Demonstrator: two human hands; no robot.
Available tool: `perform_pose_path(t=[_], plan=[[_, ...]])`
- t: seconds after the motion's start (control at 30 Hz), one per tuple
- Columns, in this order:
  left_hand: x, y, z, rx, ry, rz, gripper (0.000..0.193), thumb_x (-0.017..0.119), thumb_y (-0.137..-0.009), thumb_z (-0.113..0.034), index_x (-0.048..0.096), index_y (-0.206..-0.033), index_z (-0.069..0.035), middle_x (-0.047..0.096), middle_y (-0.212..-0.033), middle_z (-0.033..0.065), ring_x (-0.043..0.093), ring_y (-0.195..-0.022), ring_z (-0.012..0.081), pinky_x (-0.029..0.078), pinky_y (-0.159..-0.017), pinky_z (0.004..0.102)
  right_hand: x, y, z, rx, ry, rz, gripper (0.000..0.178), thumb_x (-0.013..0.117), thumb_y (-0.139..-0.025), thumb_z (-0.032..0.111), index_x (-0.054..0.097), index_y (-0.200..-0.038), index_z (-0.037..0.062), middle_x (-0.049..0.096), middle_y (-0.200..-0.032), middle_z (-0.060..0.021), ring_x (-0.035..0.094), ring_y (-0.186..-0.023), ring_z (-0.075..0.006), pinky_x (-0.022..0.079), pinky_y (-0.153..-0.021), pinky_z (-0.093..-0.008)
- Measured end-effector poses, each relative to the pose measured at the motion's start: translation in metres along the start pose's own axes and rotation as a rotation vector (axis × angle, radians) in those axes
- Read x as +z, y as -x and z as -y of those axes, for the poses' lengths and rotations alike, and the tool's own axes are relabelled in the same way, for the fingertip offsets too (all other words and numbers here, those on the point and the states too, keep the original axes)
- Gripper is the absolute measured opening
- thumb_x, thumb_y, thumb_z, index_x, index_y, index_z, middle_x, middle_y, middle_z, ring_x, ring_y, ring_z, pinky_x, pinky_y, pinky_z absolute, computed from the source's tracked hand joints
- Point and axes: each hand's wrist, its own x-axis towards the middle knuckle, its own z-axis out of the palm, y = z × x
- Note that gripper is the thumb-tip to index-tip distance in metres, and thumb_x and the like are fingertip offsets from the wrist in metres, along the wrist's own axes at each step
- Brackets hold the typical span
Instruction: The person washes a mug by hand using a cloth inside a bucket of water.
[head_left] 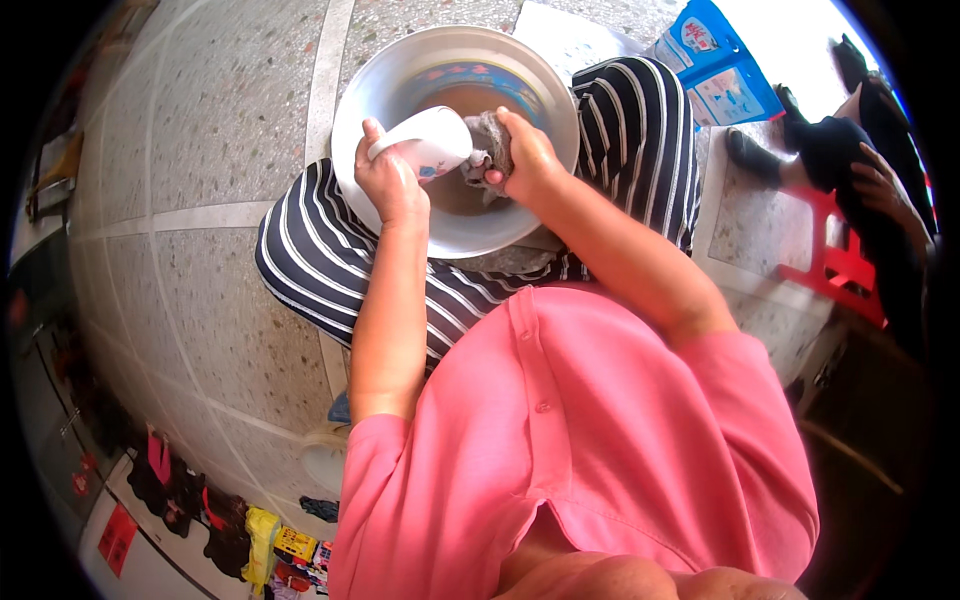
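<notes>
We logged the left hand (392, 187) curled around a white cup (424, 138), long axis slanting toward the right hand (528, 156). The latter clutched grey cloth (488, 130) beside the cup.

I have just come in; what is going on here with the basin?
A person's left hand holds a white cup over the pale round basin, which is between the striped trouser legs. The right hand grips a bunched grey cloth by the cup's end. A blue package is beyond the right knee.
</notes>
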Motion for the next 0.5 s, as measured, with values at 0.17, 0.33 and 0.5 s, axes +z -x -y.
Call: perform_pose_path(t=[0.17,0.33,0.5], plan=[[-0.008,-0.009,0.006,-0.082,-0.167,-0.065,0.046,0.048,-0.09,-0.049,0.054,-0.101,-0.004,0.057,-0.091,0.0092,0.056,-0.079,0.0239,0.041,-0.049,0.0376,0.002,0.013,-0.002,-0.258,0.341,0.208,0.038,0.038,-0.091,0.031,0.051,-0.111,0.0024,0.062,-0.083,-0.0102,0.063,-0.068,-0.0186,0.038,-0.039,-0.0263],[-0.01,-0.016,0.012,-0.088,-0.151,-0.076,0.043,0.048,-0.091,-0.049,0.053,-0.1,-0.007,0.056,-0.096,0.0096,0.055,-0.08,0.0258,0.038,-0.047,0.0375,0.002,0.025,-0.008,-0.351,0.609,0.326,0.044,0.041,-0.085,0.01,0.04,-0.128,0.0055,0.059,-0.109,-0.0158,0.058,-0.087,-0.0149,0.049,-0.063,-0.0261],[-0.008,-0.013,0.005,-0.199,-0.124,-0.109,0.039,0.049,-0.09,-0.048,0.051,-0.103,-0.011,0.054,-0.104,0.0072,0.052,-0.091,0.0267,0.038,-0.052,0.0406,-0.014,0.001,-0.015,-0.802,1.161,0.304,0.046,0.044,-0.077,-0.003,0.044,-0.123,0.0025,0.05,-0.117,-0.0143,0.057,-0.092,-0.0221,0.049,-0.077,-0.0317]])
